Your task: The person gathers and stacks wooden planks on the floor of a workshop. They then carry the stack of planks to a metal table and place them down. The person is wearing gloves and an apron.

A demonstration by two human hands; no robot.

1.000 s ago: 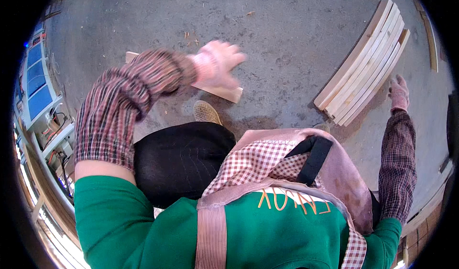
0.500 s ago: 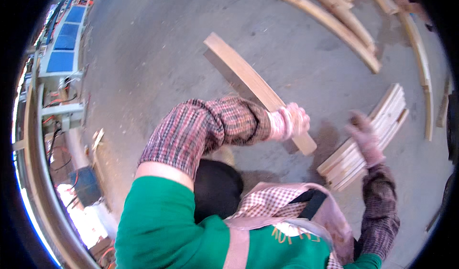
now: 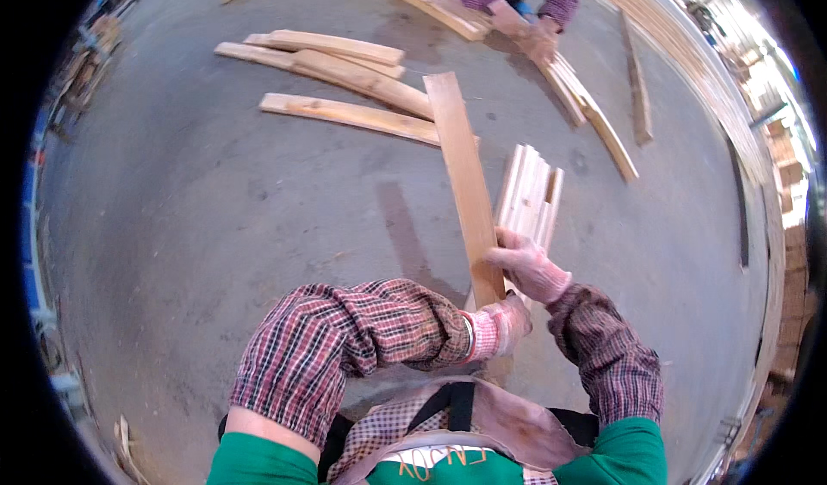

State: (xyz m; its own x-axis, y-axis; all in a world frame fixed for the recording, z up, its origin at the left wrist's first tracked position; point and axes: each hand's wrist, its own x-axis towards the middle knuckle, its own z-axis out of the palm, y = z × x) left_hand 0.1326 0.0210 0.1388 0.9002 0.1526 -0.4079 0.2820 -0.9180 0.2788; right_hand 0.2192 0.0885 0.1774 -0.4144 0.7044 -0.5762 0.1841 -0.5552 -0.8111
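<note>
Grey concrete floor [image 3: 215,226], strewn with loose pale wooden boards [image 3: 353,115]. One flat tan wooden plank [image 3: 463,175], raised near a pale wooden stack [image 3: 526,199], near end held in gloved left hand [image 3: 505,323] and right hand [image 3: 531,266].

Plank [image 3: 465,183] | light-brown wood, long, narrow | held raised by near end | far end angled left

Plaid oversleeves [image 3: 297,351], green shirt [image 3: 633,452]
</note>
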